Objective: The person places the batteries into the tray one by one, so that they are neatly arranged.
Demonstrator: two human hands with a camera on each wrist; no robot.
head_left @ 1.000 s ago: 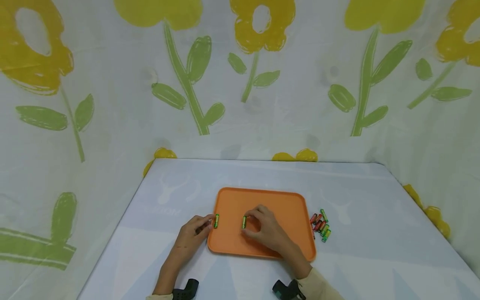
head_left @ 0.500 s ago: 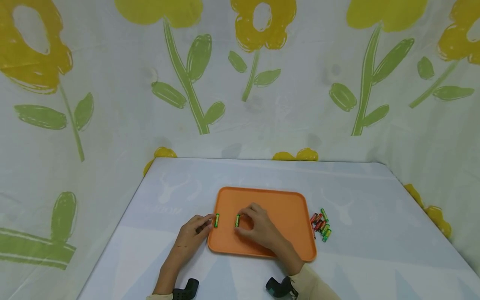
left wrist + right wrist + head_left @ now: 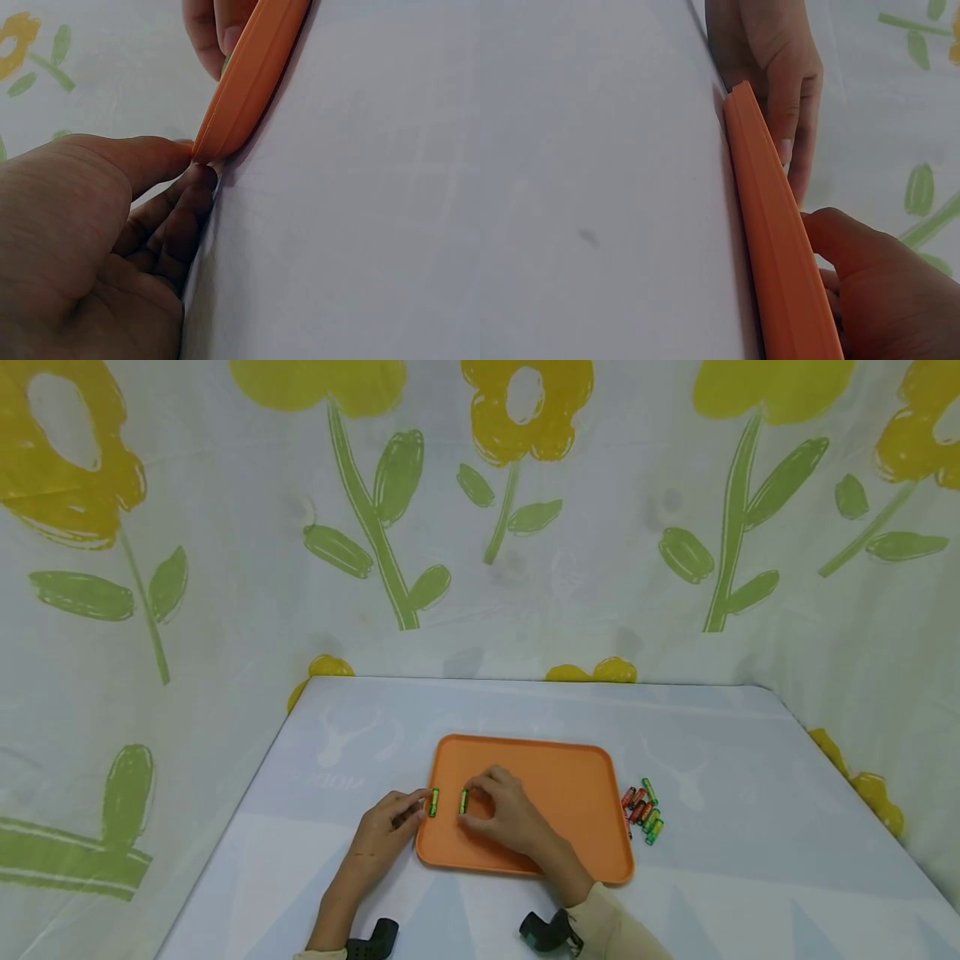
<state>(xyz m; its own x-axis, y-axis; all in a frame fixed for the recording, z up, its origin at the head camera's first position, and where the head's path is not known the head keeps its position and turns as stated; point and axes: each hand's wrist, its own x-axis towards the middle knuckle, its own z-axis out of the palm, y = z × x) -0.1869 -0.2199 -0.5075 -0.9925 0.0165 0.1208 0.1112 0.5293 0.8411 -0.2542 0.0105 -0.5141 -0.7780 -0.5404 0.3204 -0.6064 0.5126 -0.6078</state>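
My right hand (image 3: 506, 814) arches over the flat orange plastic tray (image 3: 570, 777), fingers pinching a small green battery (image 3: 463, 801). My left hand (image 3: 386, 827) pinches another green battery (image 3: 433, 802) at the tray's left rim.

Two green batteries upright on orange tray (image 3: 570, 777): first battery (image 3: 433, 802) at tray's left rim, second battery (image 3: 463, 801) just right.
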